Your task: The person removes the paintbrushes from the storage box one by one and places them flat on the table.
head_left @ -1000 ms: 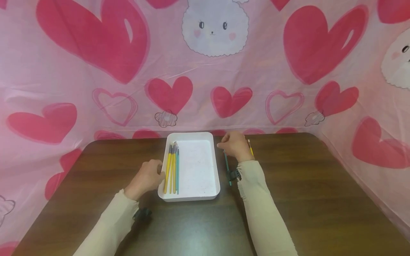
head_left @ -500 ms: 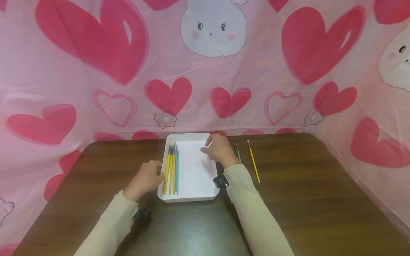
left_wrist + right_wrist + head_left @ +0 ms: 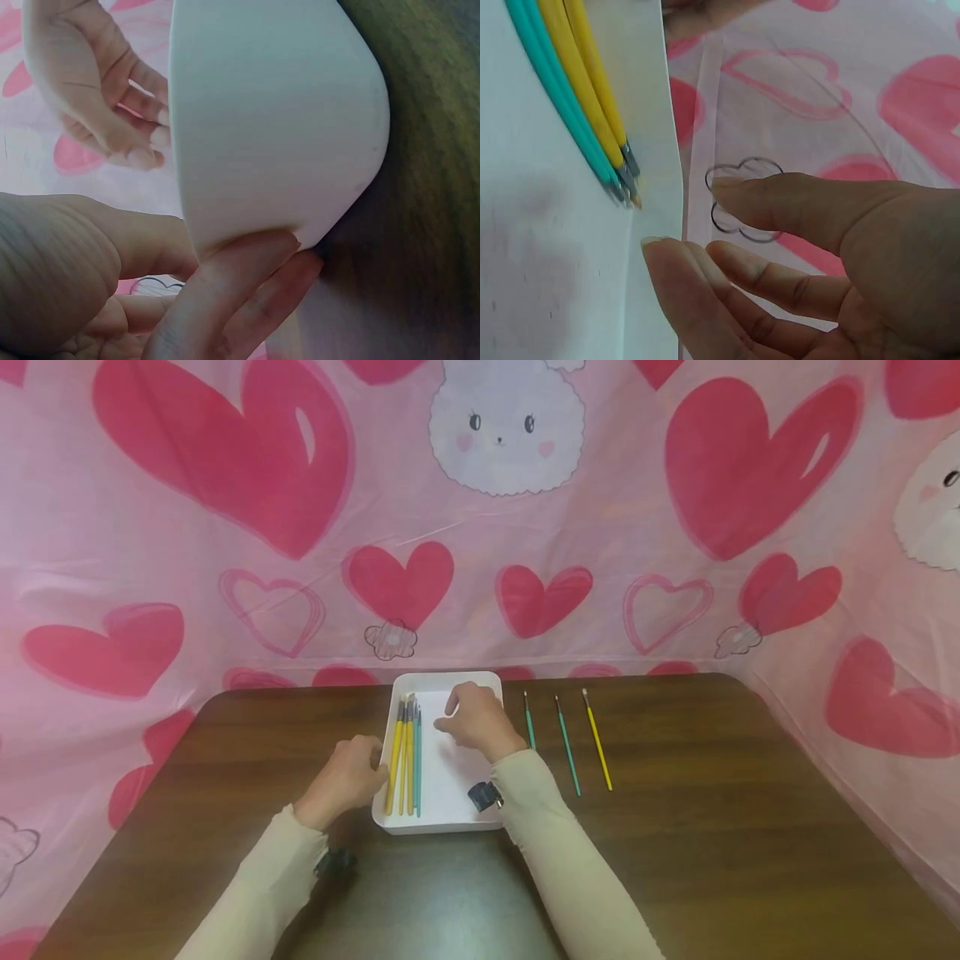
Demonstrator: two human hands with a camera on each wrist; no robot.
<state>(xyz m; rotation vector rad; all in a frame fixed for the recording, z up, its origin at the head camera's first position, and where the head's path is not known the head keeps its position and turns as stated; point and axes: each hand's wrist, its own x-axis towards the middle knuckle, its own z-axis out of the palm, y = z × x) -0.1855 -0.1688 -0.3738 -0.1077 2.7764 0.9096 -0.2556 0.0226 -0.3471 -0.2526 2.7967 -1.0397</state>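
Note:
My left hand (image 3: 347, 777) grips the left wall of a white tray (image 3: 450, 827). In the left wrist view its fingers (image 3: 247, 277) press the outer side, and the thumb goes behind the rim. Above the tray's inside hovers my right hand (image 3: 480, 722), thumb and fingers apart, holding nothing. Several paintbrushes lie side by side along the tray's left side: yellow brushes (image 3: 394, 764) outermost, then teal brushes (image 3: 418, 768), bristles toward the far end. Right of the tray, on the table, are two teal paintbrushes (image 3: 529, 727) and one yellow paintbrush (image 3: 598, 743). My right forearm hides the nearest brush's lower end.
The brown wooden table (image 3: 720, 827) extends to both sides of the tray. A pink cloth (image 3: 630, 510) with hearts and rabbit faces hangs behind and beside it. Each wrist carries a small black camera (image 3: 483, 795).
My right hand has moved left, from the brushes on the table to over the tray, uncovering those brushes. The left hand has stayed on the tray's wall.

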